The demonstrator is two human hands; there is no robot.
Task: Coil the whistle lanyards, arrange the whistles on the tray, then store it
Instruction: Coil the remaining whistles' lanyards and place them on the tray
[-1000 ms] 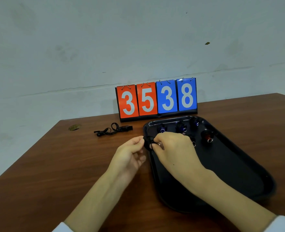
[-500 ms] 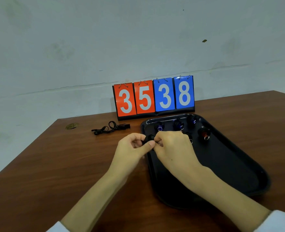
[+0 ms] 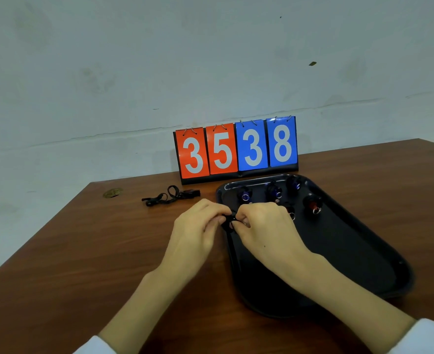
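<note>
A black tray (image 3: 351,254) lies on the wooden table to the right. Several whistles with coiled lanyards sit at its far end, among them a blue one (image 3: 245,195) and a red one (image 3: 313,205). My left hand (image 3: 198,233) and my right hand (image 3: 264,226) meet over the tray's left rim, both pinching a small black whistle with its wound lanyard (image 3: 229,222). Most of it is hidden by my fingers. One more black whistle with a loose lanyard (image 3: 171,196) lies on the table left of the tray.
A flip scoreboard (image 3: 236,149) reading 35 and 38 stands behind the tray, against the wall. A small brownish disc (image 3: 113,192) lies near the table's far left corner. The table's left edge runs diagonally toward me.
My hands have stayed together on the small black whistle at the tray's left rim, the fingers shifting slightly around the lanyard. The camera view has shifted a little.
</note>
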